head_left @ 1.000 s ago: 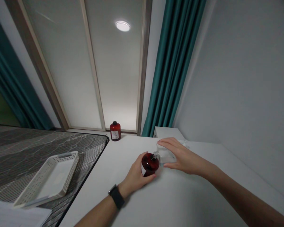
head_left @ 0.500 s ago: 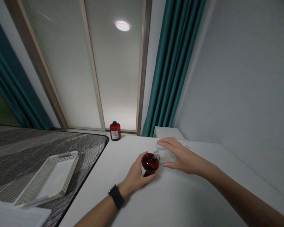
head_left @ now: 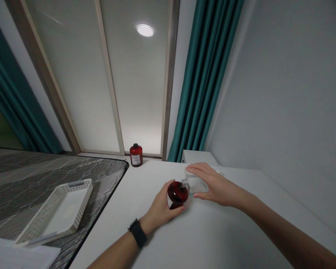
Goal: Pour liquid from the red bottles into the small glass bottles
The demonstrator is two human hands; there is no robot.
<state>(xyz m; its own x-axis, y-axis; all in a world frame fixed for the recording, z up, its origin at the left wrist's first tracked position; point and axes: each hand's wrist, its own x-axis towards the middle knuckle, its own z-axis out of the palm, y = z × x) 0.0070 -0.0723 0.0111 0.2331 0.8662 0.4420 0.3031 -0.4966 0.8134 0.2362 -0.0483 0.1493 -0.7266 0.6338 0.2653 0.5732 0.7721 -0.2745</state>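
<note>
My left hand (head_left: pixel 162 204), with a dark watch on its wrist, is wrapped around a reddish-brown bottle (head_left: pixel 178 192) over the white table. A pale label shows at the bottle's left side. My right hand (head_left: pixel 208 184) grips a clear glass bottle (head_left: pixel 197 184) tipped on its side, its neck pointing left. That neck sits right at the mouth of the brown bottle; I cannot tell whether the two touch. Clear liquid appears to lie inside the glass bottle. Farther back stands another reddish-brown bottle (head_left: pixel 136 155) with a black cap and white label.
On the left, a white perforated basket (head_left: pixel 82 209) rests on a grey patterned surface (head_left: pixel 106 168), with white papers (head_left: pixel 25 256) in front of it. A white box-shaped piece (head_left: pixel 200 157) stands behind the white table (head_left: pixel 226 231), near the teal curtain (head_left: pixel 204 82) and wall.
</note>
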